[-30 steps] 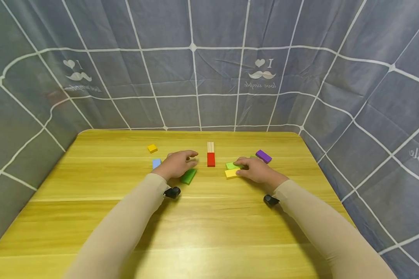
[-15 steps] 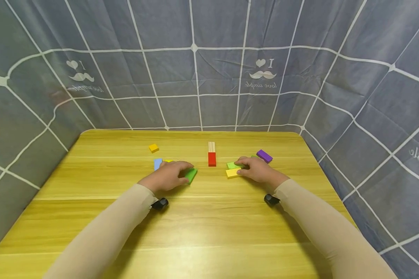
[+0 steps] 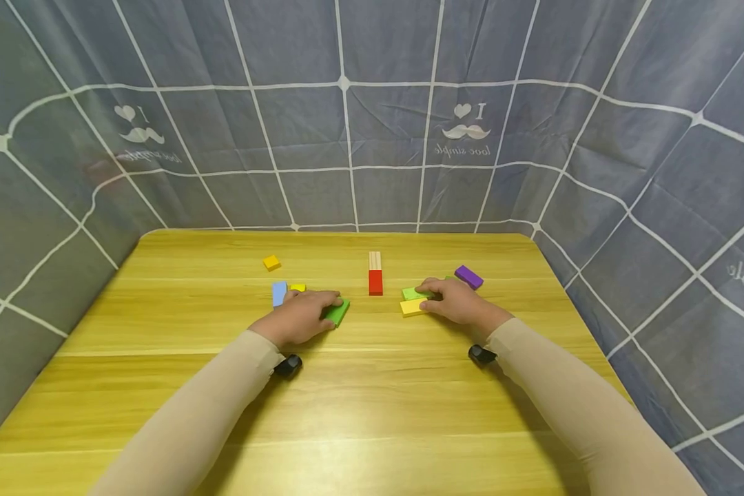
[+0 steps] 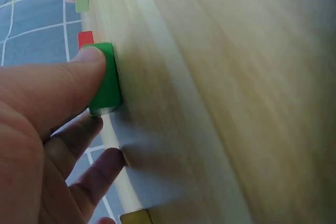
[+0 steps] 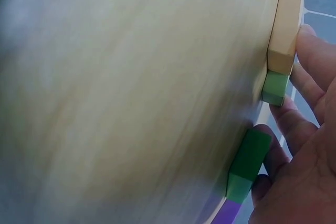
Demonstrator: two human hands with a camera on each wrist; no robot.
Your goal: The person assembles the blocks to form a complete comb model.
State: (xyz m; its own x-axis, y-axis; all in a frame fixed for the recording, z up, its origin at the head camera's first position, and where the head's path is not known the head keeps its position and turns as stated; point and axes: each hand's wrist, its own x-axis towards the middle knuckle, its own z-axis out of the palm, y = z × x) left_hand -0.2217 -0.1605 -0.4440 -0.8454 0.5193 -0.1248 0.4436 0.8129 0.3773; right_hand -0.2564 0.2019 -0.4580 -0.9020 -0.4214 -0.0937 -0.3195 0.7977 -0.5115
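Note:
My left hand [image 3: 300, 315] pinches a green block [image 3: 338, 312] lying on the table; in the left wrist view the thumb presses on the green block [image 4: 107, 85] and the other fingers reach behind and below it. A blue block [image 3: 279, 293] and a bright yellow block [image 3: 297, 287] lie beside that hand. My right hand [image 3: 461, 303] rests its thumb at the end of a pale yellow block [image 3: 412, 307] and its fingertips on a light green block [image 3: 412, 294] alongside. Near its lower fingers, in the right wrist view, is a darker green block [image 5: 250, 153].
Between the hands, a red block [image 3: 375, 282] lies end to end with a bare wood piece [image 3: 375, 260]. An orange block [image 3: 271, 262] lies farther back left, a purple block [image 3: 468, 277] back right. A grey curtain [image 3: 384, 131] hangs behind the wooden table [image 3: 359, 413].
My left hand has moved back toward the left and down onto the green block, uncovering the bright yellow block. My right hand has stayed in place.

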